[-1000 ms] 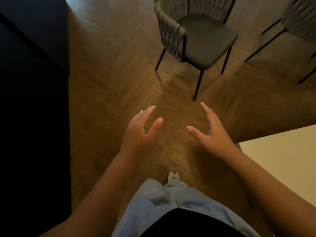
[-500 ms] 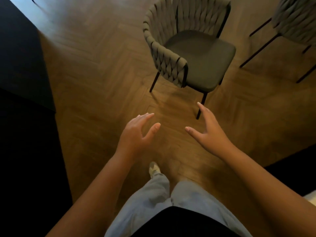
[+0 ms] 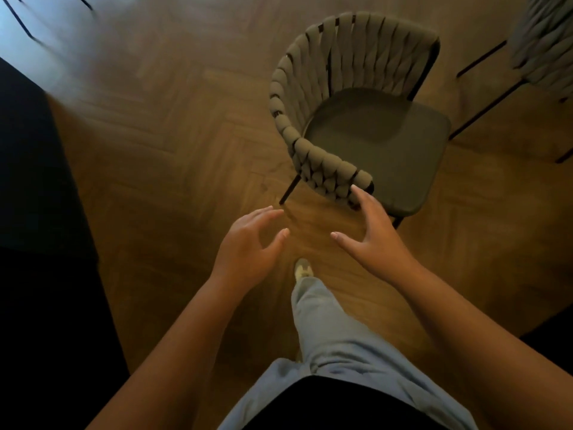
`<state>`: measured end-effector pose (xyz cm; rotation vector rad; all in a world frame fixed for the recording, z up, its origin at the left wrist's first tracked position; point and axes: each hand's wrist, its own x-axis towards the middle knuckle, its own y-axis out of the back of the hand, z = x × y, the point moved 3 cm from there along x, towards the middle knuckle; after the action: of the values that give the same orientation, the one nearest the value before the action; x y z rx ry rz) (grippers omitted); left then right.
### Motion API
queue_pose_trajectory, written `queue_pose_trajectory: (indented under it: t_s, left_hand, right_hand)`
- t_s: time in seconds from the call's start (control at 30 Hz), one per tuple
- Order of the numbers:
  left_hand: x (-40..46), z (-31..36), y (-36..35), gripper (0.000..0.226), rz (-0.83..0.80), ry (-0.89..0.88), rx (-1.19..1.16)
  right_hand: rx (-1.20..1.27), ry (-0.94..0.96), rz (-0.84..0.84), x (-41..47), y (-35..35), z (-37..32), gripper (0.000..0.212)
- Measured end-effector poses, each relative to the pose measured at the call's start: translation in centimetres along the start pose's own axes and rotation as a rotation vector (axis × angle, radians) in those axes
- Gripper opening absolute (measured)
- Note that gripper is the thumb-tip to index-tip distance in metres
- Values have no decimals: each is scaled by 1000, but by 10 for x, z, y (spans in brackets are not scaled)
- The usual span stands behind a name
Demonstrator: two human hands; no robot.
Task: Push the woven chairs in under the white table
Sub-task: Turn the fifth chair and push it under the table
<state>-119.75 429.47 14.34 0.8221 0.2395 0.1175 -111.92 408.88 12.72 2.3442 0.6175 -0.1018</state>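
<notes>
Reaching with fingers spread and holding nothing, the left hand [image 3: 248,243] and right hand [image 3: 375,237] approach the nearest woven chair's [image 3: 356,119] curved backrest, positioned to grasp it; no table is visible.

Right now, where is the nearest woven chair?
In the head view the woven chair stands on the wood floor, upper centre-right, just beyond the right hand, with a second chair at the top right edge.
</notes>
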Motion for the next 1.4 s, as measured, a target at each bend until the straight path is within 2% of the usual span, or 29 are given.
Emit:
queue_pose_trajectory:
  t_s: [0.37, 0.7, 0.83, 1.03, 1.4]
  left_hand:
    - [168, -4, 58, 43, -69, -50, -28]
    - [298, -69, 99, 46, -258, -81, 61]
    - [373, -91, 129, 50, -369, -190, 183]
    - [475, -95, 167, 49, -407, -347, 252]
    - [616, -55, 129, 54, -665, -626, 440]
  right_hand:
    - [-16, -60, -26, 164, -4, -40, 88]
    - [4, -238, -17, 279, -42, -64, 87]
    - [78, -340, 86, 337, -68, -89, 87]
    - [155, -432, 173, 406, -90, -117, 87]
    - [322, -651, 336, 500, -57, -102, 85]
